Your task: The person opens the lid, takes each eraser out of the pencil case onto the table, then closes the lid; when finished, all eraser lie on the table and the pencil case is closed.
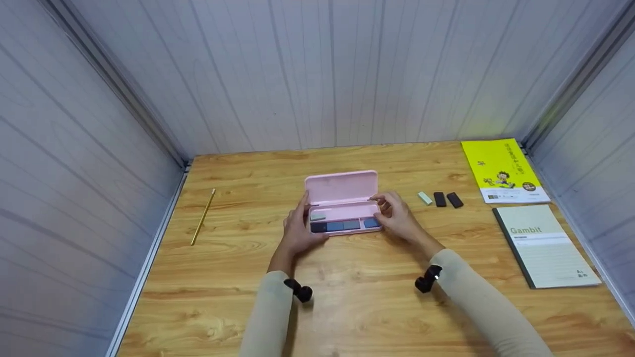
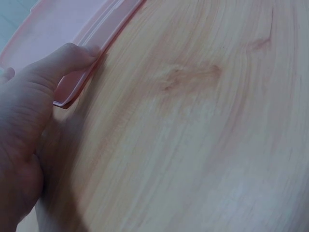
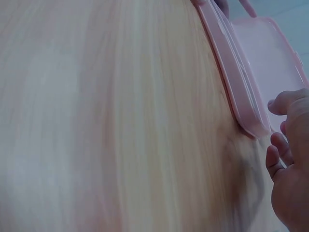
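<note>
At the left of the head view a yellow pencil point(image 1: 203, 216) lies alone on the wooden worktop point(image 1: 347, 297), slanting toward the upper right, well apart from everything else. In the middle of the frame sits a pink pencil case point(image 1: 342, 202), open, with its lid standing up behind the tray. The tray holds dark and blue blocks along its front edge and a small grey piece at its left end. The left hand point(image 1: 299, 229) grips the case's left end, with its fingers up against the side by the hinge; the left wrist view shows the thumb point(image 2: 67, 55) lying on the pink rim point(image 2: 91, 53) of the case. The right hand point(image 1: 397, 216) grasps the case's right end, fingers curled over the corner where the lid meets the tray; in the right wrist view its fingertips point(image 3: 280, 104) sit just beside the case's corner point(image 3: 251, 125). Right of the case, three small pieces lie in a row: a pale green eraser point(image 1: 425, 198), then two black erasers point(image 1: 447, 199) just beside each other. At the upper right corner of the worktop lies a yellow booklet point(image 1: 502, 170), and below it, near the right edge, a pale notebook point(image 1: 543, 245) printed with "Gambit".
</note>
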